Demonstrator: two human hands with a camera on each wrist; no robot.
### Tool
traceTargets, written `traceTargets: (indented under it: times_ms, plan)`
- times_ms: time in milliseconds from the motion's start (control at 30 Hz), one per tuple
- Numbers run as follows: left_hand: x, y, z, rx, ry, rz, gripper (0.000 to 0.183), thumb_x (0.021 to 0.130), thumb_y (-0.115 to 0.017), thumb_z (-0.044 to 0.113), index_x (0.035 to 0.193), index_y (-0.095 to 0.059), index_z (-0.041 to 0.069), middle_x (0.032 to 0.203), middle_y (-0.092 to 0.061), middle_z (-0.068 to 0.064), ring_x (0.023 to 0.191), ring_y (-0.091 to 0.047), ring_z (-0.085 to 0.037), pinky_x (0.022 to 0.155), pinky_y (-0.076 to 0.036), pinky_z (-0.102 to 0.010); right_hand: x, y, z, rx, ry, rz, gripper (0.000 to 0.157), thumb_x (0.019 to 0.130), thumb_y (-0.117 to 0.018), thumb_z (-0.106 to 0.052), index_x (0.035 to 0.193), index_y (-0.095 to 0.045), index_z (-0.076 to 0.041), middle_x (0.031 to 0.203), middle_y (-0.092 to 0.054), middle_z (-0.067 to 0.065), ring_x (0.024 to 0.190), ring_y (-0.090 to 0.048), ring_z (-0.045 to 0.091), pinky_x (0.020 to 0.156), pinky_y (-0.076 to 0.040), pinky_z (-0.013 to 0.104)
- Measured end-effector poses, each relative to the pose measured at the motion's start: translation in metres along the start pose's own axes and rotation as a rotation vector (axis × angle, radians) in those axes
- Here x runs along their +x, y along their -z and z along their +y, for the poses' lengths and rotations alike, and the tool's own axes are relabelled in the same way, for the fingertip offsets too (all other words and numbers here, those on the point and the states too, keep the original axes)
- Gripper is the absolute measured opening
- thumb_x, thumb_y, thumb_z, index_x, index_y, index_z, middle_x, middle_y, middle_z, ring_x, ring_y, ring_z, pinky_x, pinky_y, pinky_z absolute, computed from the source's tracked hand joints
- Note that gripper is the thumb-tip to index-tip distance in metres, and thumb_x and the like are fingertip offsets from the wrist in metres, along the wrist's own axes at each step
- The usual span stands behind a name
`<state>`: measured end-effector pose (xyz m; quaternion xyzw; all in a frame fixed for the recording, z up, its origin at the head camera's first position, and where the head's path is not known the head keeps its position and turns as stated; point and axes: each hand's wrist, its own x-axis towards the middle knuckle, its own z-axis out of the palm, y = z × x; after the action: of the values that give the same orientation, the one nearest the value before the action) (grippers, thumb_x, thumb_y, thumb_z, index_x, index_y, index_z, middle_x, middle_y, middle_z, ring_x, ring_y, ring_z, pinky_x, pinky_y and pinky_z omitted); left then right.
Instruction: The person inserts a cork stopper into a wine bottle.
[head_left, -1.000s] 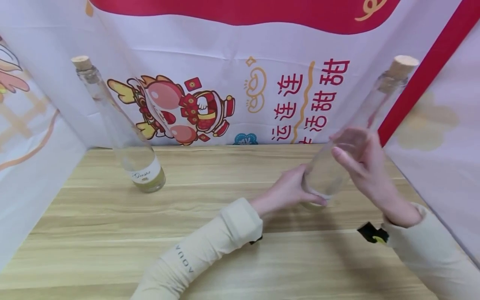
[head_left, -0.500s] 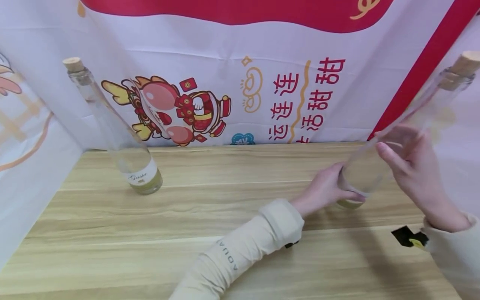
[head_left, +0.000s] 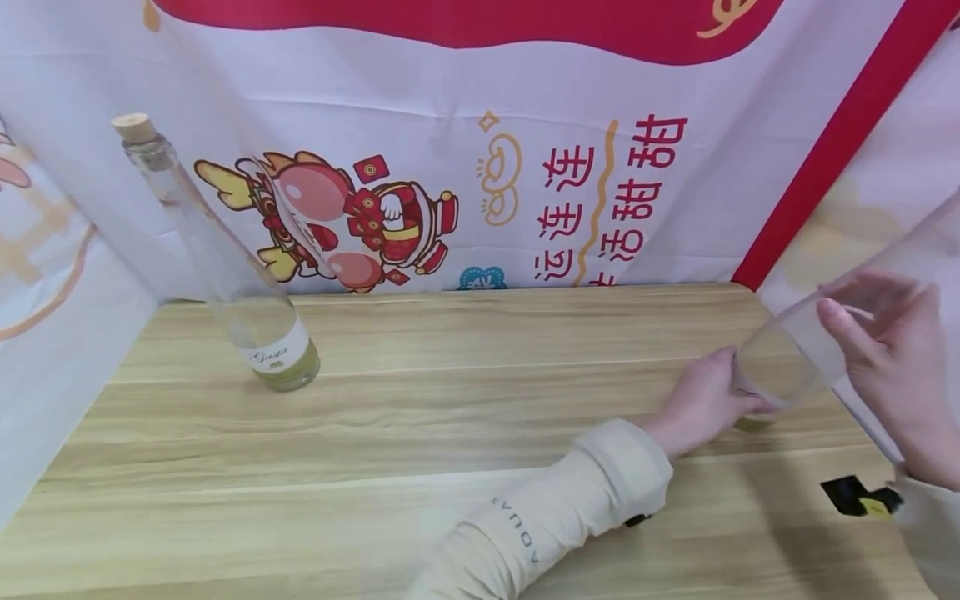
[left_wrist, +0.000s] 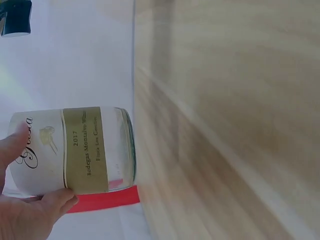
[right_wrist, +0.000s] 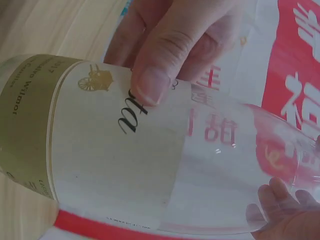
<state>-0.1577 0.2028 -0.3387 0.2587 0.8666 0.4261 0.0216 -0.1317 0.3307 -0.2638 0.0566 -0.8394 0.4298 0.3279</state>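
A tall clear glass bottle [head_left: 787, 358] is held by both hands at the table's right side. My left hand [head_left: 701, 404] grips its lower body, thumb over the white-and-gold label [left_wrist: 57, 150] in the left wrist view. Higher up, my right hand [head_left: 900, 358] holds the body with its fingers curled round the glass; some of those fingers [right_wrist: 275, 200] show through it in the right wrist view. The bottle's base stands close over the tabletop. Its neck and top run out of the head view at the right. A similar corked bottle [head_left: 273, 333] stands upright at the left.
The wooden table [head_left: 450, 467] is backed by a printed white cloth [head_left: 420, 75] with red and cartoon patterns. More cloth hangs at the left [head_left: 60, 400] and right sides. A black device [head_left: 862, 497] sits at the right cuff.
Both hands have carried the bottle rightward across the table, and its corked top has left the head view. The left bottle stays standing; the head view has shifted slightly.
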Motion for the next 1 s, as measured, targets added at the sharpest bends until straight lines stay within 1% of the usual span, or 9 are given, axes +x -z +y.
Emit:
traceTargets:
  times_ms: [67, 133, 333, 433, 600, 733, 833, 900, 1000]
  plan:
    - [0.0, -0.005, 0.002, 0.03, 0.003, 0.001, 0.035, 0.073, -0.075, 0.036, 0.094, -0.053, 0.018, 0.076, -0.053, 0.014, 0.068, -0.047, 0.004, 0.058, -0.034, -0.004, -0.002, 0.004, 0.004, -0.005, -0.024, 0.033, 0.031, 0.086, -0.056, 0.001, 0.116, -0.049, -0.005, 0.087, -0.058, -0.016, 0.085, -0.054, -0.001, 0.08, -0.043, 0.007]
    - [0.001, -0.009, 0.002, 0.046, 0.012, -0.002, 0.032, 0.075, -0.073, 0.036, 0.09, -0.052, 0.018, 0.072, -0.05, 0.013, 0.065, -0.045, 0.004, 0.055, -0.033, -0.005, -0.002, 0.006, 0.007, 0.018, -0.043, 0.058, 0.024, 0.085, -0.056, 0.004, 0.107, -0.054, -0.007, 0.083, -0.058, -0.015, 0.082, -0.055, 0.0, 0.078, -0.043, 0.007]
    - [0.001, -0.02, -0.001, 0.008, 0.063, -0.021, 0.034, 0.076, -0.073, 0.033, 0.102, -0.057, 0.018, 0.085, -0.058, 0.015, 0.074, -0.049, 0.007, 0.061, -0.036, -0.003, -0.005, 0.005, 0.021, -0.012, -0.082, 0.076, 0.022, 0.083, -0.057, 0.008, 0.084, -0.059, -0.014, 0.074, -0.059, -0.017, 0.072, -0.055, -0.003, 0.07, -0.043, 0.003]
    - [0.001, -0.024, -0.004, -0.004, 0.084, -0.033, 0.036, 0.076, -0.072, 0.033, 0.106, -0.057, 0.018, 0.09, -0.06, 0.014, 0.078, -0.051, 0.007, 0.064, -0.037, -0.003, -0.009, 0.002, 0.025, -0.034, -0.122, 0.075, 0.025, 0.084, -0.056, 0.006, 0.098, -0.054, -0.015, 0.08, -0.057, -0.018, 0.075, -0.054, -0.006, 0.072, -0.043, 0.003]
    - [0.002, -0.027, -0.009, 0.078, 0.056, -0.058, 0.026, 0.08, -0.069, 0.034, 0.096, -0.057, 0.018, 0.08, -0.057, 0.014, 0.07, -0.048, 0.005, 0.059, -0.035, -0.004, -0.016, -0.002, 0.028, -0.116, -0.186, 0.073, 0.039, 0.088, -0.054, -0.002, 0.123, -0.038, -0.011, 0.091, -0.051, -0.02, 0.084, -0.05, -0.009, 0.08, -0.041, 0.005]
    - [0.002, -0.026, -0.015, 0.076, 0.045, -0.123, 0.025, 0.081, -0.068, 0.035, 0.094, -0.057, 0.017, 0.078, -0.056, 0.013, 0.066, -0.047, 0.004, 0.055, -0.035, -0.006, -0.016, 0.001, 0.029, -0.101, -0.21, 0.073, 0.041, 0.088, -0.055, -0.003, 0.124, -0.037, -0.012, 0.093, -0.051, -0.019, 0.086, -0.05, -0.008, 0.079, -0.041, 0.003]
    - [0.002, -0.02, -0.021, 0.07, 0.061, -0.166, 0.037, 0.08, -0.068, 0.037, 0.108, -0.057, 0.015, 0.079, -0.06, 0.01, 0.067, -0.049, 0.003, 0.06, -0.038, -0.006, -0.014, 0.006, 0.032, -0.05, -0.217, 0.054, 0.036, 0.087, -0.057, -0.003, 0.118, -0.043, -0.014, 0.091, -0.055, -0.018, 0.088, -0.054, -0.005, 0.079, -0.041, 0.003]
    - [0.002, -0.013, -0.024, 0.106, 0.065, -0.178, 0.047, 0.081, -0.066, 0.041, 0.118, -0.054, 0.015, 0.077, -0.06, 0.009, 0.067, -0.05, 0.002, 0.065, -0.04, -0.006, -0.014, 0.008, 0.031, -0.046, -0.266, 0.072, 0.038, 0.087, -0.058, -0.006, 0.119, -0.042, -0.017, 0.094, -0.054, -0.019, 0.091, -0.052, -0.004, 0.081, -0.039, 0.003]
    - [0.001, 0.003, -0.027, 0.125, 0.055, -0.182, 0.055, 0.082, -0.064, 0.043, 0.127, -0.049, 0.016, 0.092, -0.063, 0.008, 0.079, -0.054, 0.003, 0.076, -0.04, -0.006, -0.014, 0.009, 0.022, -0.055, -0.369, 0.144, 0.036, 0.089, -0.056, -0.013, 0.12, -0.04, -0.022, 0.102, -0.047, -0.019, 0.099, -0.045, -0.004, 0.087, -0.033, 0.003]
